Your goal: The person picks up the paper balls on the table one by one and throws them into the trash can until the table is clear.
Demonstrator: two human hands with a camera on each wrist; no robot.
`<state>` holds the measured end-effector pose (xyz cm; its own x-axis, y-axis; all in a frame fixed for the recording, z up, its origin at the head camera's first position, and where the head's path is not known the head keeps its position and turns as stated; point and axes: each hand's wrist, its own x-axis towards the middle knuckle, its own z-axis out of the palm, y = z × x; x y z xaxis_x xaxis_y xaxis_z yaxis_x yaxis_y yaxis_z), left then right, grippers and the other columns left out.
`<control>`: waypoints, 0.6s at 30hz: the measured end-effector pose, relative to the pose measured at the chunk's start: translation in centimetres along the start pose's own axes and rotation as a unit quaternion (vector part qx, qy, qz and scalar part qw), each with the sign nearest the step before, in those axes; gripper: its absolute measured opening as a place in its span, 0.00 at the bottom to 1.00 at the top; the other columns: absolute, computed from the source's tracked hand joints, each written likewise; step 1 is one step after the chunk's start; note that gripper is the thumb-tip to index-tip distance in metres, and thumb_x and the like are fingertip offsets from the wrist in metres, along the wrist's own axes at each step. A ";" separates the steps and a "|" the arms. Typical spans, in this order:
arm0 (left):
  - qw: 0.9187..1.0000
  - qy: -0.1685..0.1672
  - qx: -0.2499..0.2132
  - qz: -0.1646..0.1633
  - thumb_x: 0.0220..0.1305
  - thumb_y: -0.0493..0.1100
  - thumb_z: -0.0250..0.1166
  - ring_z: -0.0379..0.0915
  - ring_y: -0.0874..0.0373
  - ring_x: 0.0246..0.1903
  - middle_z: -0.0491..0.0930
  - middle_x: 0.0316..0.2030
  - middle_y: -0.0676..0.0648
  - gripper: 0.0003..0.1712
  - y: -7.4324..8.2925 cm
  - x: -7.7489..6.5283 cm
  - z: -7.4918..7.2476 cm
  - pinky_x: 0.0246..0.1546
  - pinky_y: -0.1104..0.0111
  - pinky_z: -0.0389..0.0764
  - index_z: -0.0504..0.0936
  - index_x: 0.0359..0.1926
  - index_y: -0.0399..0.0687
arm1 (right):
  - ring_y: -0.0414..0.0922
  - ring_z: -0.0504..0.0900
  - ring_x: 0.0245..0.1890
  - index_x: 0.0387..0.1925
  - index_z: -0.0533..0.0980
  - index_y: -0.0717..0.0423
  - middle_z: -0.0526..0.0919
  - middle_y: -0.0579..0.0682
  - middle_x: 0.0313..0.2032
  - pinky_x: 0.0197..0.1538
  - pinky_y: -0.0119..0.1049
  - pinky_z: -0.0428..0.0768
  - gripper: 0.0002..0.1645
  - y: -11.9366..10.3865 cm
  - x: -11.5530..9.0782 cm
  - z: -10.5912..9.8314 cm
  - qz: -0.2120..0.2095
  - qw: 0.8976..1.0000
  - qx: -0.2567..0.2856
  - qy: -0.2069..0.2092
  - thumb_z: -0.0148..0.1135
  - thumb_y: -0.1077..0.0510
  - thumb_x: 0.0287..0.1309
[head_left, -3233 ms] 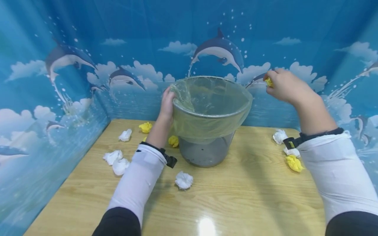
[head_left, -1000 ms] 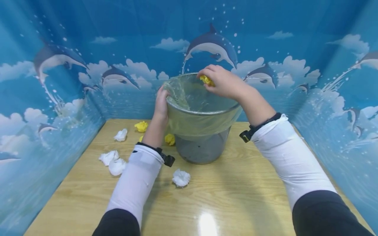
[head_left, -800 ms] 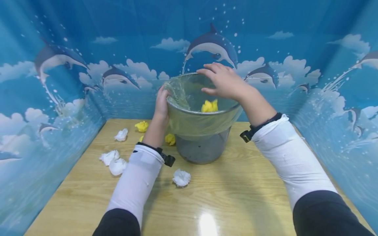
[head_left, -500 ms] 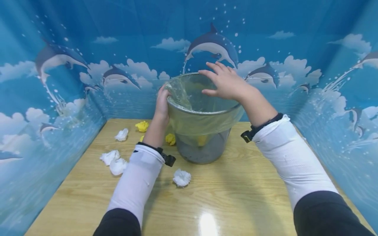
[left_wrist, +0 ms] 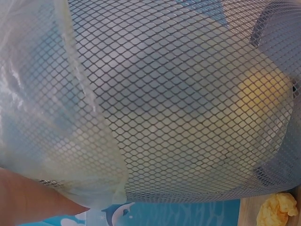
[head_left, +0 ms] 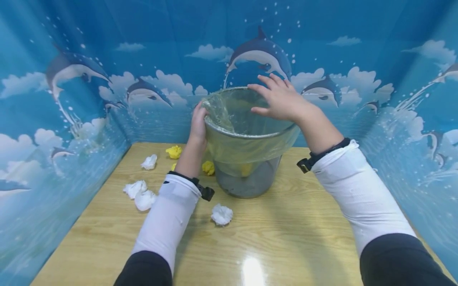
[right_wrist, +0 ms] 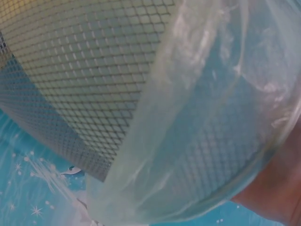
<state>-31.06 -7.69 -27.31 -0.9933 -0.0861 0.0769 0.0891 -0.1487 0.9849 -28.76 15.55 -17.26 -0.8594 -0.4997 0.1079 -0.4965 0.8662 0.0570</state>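
Observation:
A grey mesh wastebasket (head_left: 247, 188) stands on the wooden table, its pale yellow plastic liner (head_left: 247, 153) folded over the rim. My left hand (head_left: 199, 123) grips the rim and liner on the left side, with some fingers hidden. Over the right part of the opening my right hand (head_left: 282, 100) hovers with spread fingers, holding nothing. A crumpled yellow paper ball (head_left: 245, 170) shows through the liner low in the basket; the left wrist view also shows this yellow ball (left_wrist: 263, 92) through the mesh.
White crumpled paper balls lie to the left, such as a white ball (head_left: 149, 162), and a white paper ball (head_left: 222, 215) lies in front. Yellow paper balls (head_left: 173, 151) sit behind my left forearm. A dolphin-print curtain (head_left: 171, 47) encloses the table's back and sides.
My right hand came from the right with a yellow paper ball, let go over the opening, and spread its fingers. The ball fell into the basket. My left hand kept its grip.

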 end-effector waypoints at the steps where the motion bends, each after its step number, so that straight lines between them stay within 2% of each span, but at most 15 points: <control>1: 1.000 0.000 0.001 -0.001 0.63 0.41 0.44 0.33 0.54 0.76 0.42 0.77 0.54 0.39 0.0 0.0 0.0 0.63 0.60 0.59 0.50 0.76 0.57 | 0.63 0.36 0.75 0.77 0.46 0.42 0.38 0.57 0.77 0.70 0.67 0.40 0.44 0.0 -0.1 0.0 0.001 1.000 -0.001 0.000 0.50 0.37 0.67; 9: 1.000 -0.003 0.007 -0.002 0.64 0.42 0.44 0.32 0.55 0.76 0.41 0.77 0.55 0.38 0.1 0.0 -0.2 0.62 0.61 0.59 0.50 0.76 0.59 | 0.62 0.34 0.75 0.77 0.44 0.42 0.35 0.56 0.77 0.70 0.67 0.37 0.44 0.5 -0.6 -0.7 0.017 1.000 0.003 -0.005 0.48 0.36 0.68; 18: 1.000 -0.009 0.000 -0.005 0.64 0.41 0.44 0.33 0.55 0.76 0.41 0.77 0.55 0.39 0.0 0.0 -0.2 0.60 0.62 0.60 0.50 0.76 0.58 | 0.64 0.36 0.75 0.77 0.44 0.44 0.36 0.58 0.77 0.71 0.66 0.40 0.44 2.2 -1.6 -0.6 0.034 0.999 0.008 -0.001 0.48 0.37 0.68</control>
<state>-31.06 -7.94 -27.31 -0.9954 -0.0671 0.0690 0.0784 -0.1494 0.9857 -28.39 18.26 -16.68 -0.8919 -0.4389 0.1089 -0.4379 0.8984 0.0344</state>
